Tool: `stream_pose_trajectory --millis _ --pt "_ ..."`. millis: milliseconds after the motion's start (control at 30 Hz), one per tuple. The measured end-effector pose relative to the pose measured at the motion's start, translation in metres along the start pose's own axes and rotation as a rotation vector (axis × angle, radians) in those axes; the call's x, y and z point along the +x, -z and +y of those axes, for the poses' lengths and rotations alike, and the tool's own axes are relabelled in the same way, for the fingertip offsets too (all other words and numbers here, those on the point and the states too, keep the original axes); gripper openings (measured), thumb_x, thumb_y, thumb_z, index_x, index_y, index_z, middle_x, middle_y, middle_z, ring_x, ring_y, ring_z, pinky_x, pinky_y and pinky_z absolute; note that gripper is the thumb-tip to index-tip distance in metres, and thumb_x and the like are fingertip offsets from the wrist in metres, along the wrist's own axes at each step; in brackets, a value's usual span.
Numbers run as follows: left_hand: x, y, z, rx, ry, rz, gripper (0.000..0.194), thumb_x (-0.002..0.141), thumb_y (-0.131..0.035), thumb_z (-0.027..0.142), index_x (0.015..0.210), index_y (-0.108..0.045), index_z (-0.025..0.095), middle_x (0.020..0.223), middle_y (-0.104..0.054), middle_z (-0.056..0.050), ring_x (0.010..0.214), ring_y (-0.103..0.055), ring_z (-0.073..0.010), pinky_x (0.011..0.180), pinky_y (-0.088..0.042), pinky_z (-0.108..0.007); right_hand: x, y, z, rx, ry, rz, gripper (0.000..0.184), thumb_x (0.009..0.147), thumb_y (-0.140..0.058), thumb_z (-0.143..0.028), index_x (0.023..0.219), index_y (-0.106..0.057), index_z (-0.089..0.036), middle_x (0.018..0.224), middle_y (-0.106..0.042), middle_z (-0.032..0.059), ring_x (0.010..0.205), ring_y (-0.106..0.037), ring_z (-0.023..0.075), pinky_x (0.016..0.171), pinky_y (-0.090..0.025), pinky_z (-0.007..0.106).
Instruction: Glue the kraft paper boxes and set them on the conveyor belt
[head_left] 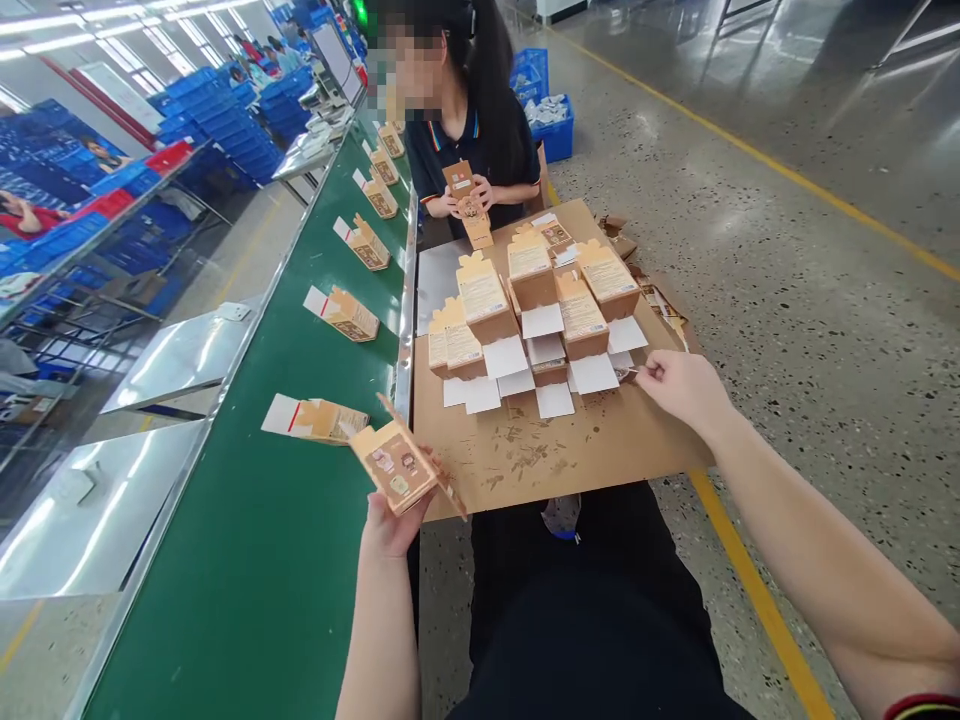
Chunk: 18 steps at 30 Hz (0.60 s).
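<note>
Go easy gripping

Spaced along the smooth green conveyor belt (pixel 255 560): boxy white-flapped cartons (pixel 349 314). By its edge, cradling a printed kraft carton (pixel 394 468) in the left hand (pixel 397 525), with fingers curled around; avoid creasing. Next, stacked cartons (pixel 484 298) on flat cardboard (pixel 637 440). Beside them, pinching with right hand (pixel 679 390); can't tell what.

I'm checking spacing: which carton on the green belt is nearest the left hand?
The belt carton just left of the held carton; the others sit farther away.

Blue bins (pixel 556 142) on floor | yellow floor lines (pixel 750 585) | stacked blue crates (pixel 210 125), upper left
</note>
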<state>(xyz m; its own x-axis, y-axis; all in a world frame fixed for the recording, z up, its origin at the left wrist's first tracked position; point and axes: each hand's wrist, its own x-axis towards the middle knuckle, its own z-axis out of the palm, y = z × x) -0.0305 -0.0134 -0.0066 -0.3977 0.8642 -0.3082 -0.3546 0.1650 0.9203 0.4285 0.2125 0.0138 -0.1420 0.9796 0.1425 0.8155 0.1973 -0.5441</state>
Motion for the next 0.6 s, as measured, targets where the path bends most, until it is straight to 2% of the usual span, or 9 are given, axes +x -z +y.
stream_pose_trajectory --millis 100,167,233,267,333,367,433,500,600 --pt "-0.006 -0.017 -0.008 -0.043 -0.003 0.062 0.087 0.075 -0.083 0.085 0.145 -0.068 0.037 0.156 -0.069 -0.012 0.145 -0.064 -0.0444 0.113 -0.06 -0.065 -0.031 0.015 0.004 0.077 -0.045 0.161 0.038 0.095 -0.068 -0.043 0.065 -0.05 -0.027 0.054 -0.055 0.0016 0.052 -0.049 0.0165 0.057 -0.035 0.033" --pt "-0.009 -0.03 -0.01 -0.038 -0.018 0.04 0.078 0.078 -0.087 0.07 0.146 -0.068 0.037 0.162 -0.067 -0.009 0.153 -0.058 -0.042 0.117 -0.058 -0.06 -0.061 0.015 -0.003 0.141 -0.068 0.287 0.04 0.1 -0.065 -0.048 0.069 -0.053 -0.026 0.055 -0.054 0.0006 0.05 -0.047 0.0148 0.056 -0.037 0.032" --pt "-0.009 -0.043 -0.011 -0.019 -0.041 0.021 0.079 0.076 -0.091 0.064 0.146 -0.068 0.036 0.163 -0.066 -0.008 0.157 -0.056 -0.0405 0.12 -0.058 -0.056 -0.093 0.001 -0.021 0.226 -0.027 0.354 0.036 0.104 -0.063 -0.046 0.075 -0.058 -0.025 0.059 -0.057 -0.0004 0.052 -0.05 0.0146 0.056 -0.04 0.03" --pt "-0.007 -0.05 -0.012 -0.003 -0.047 0.029 0.08 0.075 -0.094 0.062 0.145 -0.068 0.035 0.163 -0.066 -0.009 0.156 -0.057 -0.0401 0.119 -0.058 -0.054 -0.109 -0.011 -0.034 0.274 0.024 0.329 0.033 0.106 -0.063 -0.043 0.078 -0.061 -0.025 0.062 -0.06 -0.0002 0.054 -0.053 0.0148 0.057 -0.042 0.029" --pt "-0.003 -0.06 -0.015 0.043 -0.05 0.059 0.083 0.07 -0.1 0.059 0.142 -0.068 0.032 0.159 -0.068 -0.012 0.153 -0.061 -0.0392 0.119 -0.057 -0.052 -0.137 -0.043 -0.063 0.367 0.173 0.185 0.029 0.108 -0.06 -0.035 0.081 -0.063 -0.025 0.066 -0.064 0.0 0.056 -0.056 0.0142 0.058 -0.045 0.027" --pt "0.0 -0.064 -0.017 0.07 -0.058 0.075 0.084 0.068 -0.103 0.057 0.14 -0.068 0.03 0.157 -0.069 -0.014 0.151 -0.062 -0.0386 0.12 -0.057 -0.052 -0.148 -0.06 -0.078 0.395 0.247 0.097 0.029 0.107 -0.058 -0.031 0.08 -0.062 -0.025 0.065 -0.063 -0.0009 0.055 -0.055 0.0136 0.058 -0.044 0.027" --pt "0.004 -0.069 -0.02 0.124 -0.088 0.096 0.085 0.066 -0.106 0.054 0.137 -0.068 0.027 0.152 -0.072 -0.016 0.147 -0.066 -0.0377 0.121 -0.055 -0.051 -0.161 -0.093 -0.104 0.405 0.349 0.001 0.033 0.107 -0.055 -0.024 0.074 -0.055 -0.025 0.061 -0.056 -0.0027 0.053 -0.049 0.0127 0.057 -0.041 0.027" --pt "0.005 -0.07 -0.023 0.165 -0.113 0.102 0.084 0.066 -0.107 0.053 0.134 -0.068 0.025 0.146 -0.074 -0.017 0.144 -0.068 -0.0373 0.12 -0.055 -0.052 -0.166 -0.117 -0.122 0.386 0.418 -0.014 0.034 0.105 -0.053 -0.018 0.072 -0.05 -0.025 0.061 -0.052 -0.0032 0.053 -0.045 0.0124 0.057 -0.037 0.027" --pt "0.004 -0.071 -0.024 0.198 -0.123 0.097 0.081 0.066 -0.107 0.052 0.132 -0.068 0.024 0.141 -0.076 -0.017 0.14 -0.071 -0.0369 0.118 -0.057 -0.053 -0.165 -0.135 -0.131 0.341 0.492 0.0 0.033 0.102 -0.054 -0.012 0.072 -0.047 -0.024 0.062 -0.051 -0.0034 0.055 -0.043 0.012 0.058 -0.031 0.027"
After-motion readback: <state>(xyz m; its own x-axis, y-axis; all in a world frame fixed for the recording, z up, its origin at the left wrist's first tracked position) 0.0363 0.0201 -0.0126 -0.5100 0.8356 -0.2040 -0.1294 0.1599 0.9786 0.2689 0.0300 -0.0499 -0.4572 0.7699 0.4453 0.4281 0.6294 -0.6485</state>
